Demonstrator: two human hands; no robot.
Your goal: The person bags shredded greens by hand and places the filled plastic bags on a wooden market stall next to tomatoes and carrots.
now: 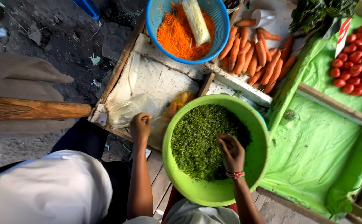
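My right hand (pixel 232 152) digs into the chopped greens (pixel 199 139) inside the green bowl (pixel 255 164), fingers pinching a clump; my left hand (pixel 140 124) clenches a clear plastic bag (pixel 127 110); loose shreds could spill past the bag's slack mouth.

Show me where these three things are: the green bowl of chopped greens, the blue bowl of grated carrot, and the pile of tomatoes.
green bowl (pixel 253 166): head view, bare inner wall at right.
blue bowl (pixel 221 20): head view, right inner wall.
tomatoes (pixel 357 62): head view, middle of the pile.
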